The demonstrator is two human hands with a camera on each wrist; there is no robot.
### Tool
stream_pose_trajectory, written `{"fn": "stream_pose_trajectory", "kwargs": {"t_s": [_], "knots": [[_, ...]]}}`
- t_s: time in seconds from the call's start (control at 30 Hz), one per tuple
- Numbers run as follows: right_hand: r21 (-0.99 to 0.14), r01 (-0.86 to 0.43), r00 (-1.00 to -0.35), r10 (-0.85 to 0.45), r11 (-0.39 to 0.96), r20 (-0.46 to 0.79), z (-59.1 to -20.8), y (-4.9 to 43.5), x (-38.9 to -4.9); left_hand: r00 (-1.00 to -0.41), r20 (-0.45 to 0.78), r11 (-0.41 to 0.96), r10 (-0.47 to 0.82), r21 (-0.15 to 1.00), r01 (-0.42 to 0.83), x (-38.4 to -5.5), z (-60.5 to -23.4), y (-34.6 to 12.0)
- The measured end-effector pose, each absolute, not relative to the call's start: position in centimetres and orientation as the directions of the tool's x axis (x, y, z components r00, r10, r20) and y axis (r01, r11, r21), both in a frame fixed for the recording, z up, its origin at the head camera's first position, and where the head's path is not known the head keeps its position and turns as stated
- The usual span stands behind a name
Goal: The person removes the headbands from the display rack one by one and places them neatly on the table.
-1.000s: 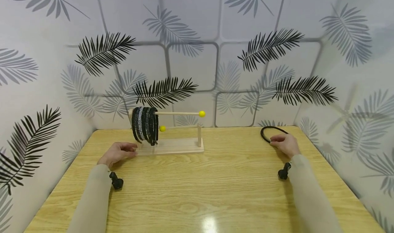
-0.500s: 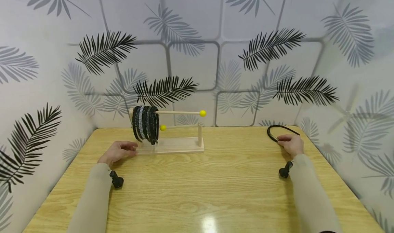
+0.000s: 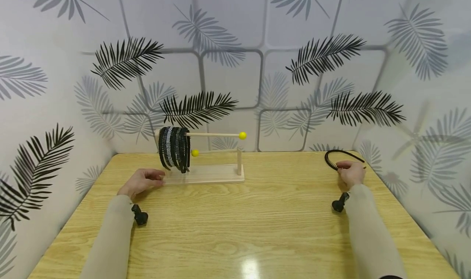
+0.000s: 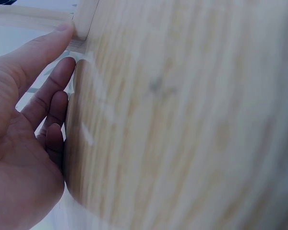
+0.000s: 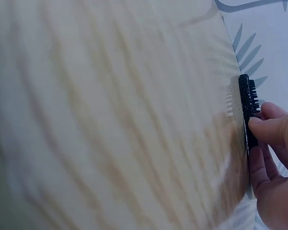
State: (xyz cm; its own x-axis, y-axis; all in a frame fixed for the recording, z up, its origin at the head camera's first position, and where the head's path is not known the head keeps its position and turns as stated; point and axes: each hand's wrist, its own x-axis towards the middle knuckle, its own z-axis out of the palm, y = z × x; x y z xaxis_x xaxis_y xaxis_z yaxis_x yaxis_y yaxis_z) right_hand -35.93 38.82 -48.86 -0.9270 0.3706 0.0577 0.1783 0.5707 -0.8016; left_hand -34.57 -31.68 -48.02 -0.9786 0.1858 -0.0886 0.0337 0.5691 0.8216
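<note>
At the right rear of the table, my right hand (image 3: 351, 174) pinches a black toothed headband (image 5: 246, 98) between thumb and fingers. In the right wrist view the band stands on its edge, touching or very near the tabletop, teeth facing right. My left hand (image 3: 141, 182) rests on the table at the left end of a wooden display stand (image 3: 213, 172). Its thumb touches the stand's base corner (image 4: 80, 29), and the other fingers lie loosely on the tabletop. Several dark headbands (image 3: 174, 150), one silvery, hang bunched at the left of the stand's upper rod (image 3: 215, 134).
Yellow balls cap the upper rod and a lower rod; the upper one's ball (image 3: 242, 136) points right, and the lower one's ball (image 3: 195, 152) sits near the hanging bands. Behind the wood-grain table (image 3: 235, 217) rises a leaf-patterned wall (image 3: 235, 78).
My right hand has shifted to the right along the rear of the table with the headband. The left hand keeps its place at the stand.
</note>
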Motion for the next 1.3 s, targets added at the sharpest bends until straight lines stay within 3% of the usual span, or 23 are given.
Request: {"fn": "stream_pose_trajectory", "kwargs": {"t_s": [0.5, 0.73, 0.9, 1.07, 1.2, 1.3], "knots": [[-0.812, 0.213, -0.900, 0.432, 0.544, 0.053, -48.4, 38.5, -35.4, -0.977, -0.098, 0.573, 0.188, 0.819, 0.028, -34.8, -48.2, -31.8], [-0.905, 0.143, -0.906, 0.421, 0.402, 0.044, -48.3, 38.6, -35.4, -0.978, -0.091, 0.563, 0.186, 0.826, 0.030, -34.7, -48.3, -31.9], [-0.971, 0.015, -0.941, 0.332, 0.238, 0.066, -48.1, 38.3, -35.3, -0.977, -0.084, 0.562, 0.194, 0.826, 0.040, -34.6, -48.1, -31.8], [-0.996, 0.000, -0.978, 0.208, 0.085, 0.018, -47.7, 37.6, -35.4, -0.977, -0.091, 0.561, 0.191, 0.827, 0.032, -34.5, -48.0, -31.8], [-0.999, 0.013, -0.998, 0.059, 0.030, -0.011, -47.6, 36.8, -35.7, -0.977, -0.095, 0.558, 0.190, 0.830, 0.027, -34.4, -47.9, -31.7], [-0.996, 0.024, -0.999, -0.026, 0.088, -0.026, -47.6, 36.0, -36.0, -0.977, -0.094, 0.552, 0.189, 0.833, 0.027, -34.4, -48.0, -31.7]]}}
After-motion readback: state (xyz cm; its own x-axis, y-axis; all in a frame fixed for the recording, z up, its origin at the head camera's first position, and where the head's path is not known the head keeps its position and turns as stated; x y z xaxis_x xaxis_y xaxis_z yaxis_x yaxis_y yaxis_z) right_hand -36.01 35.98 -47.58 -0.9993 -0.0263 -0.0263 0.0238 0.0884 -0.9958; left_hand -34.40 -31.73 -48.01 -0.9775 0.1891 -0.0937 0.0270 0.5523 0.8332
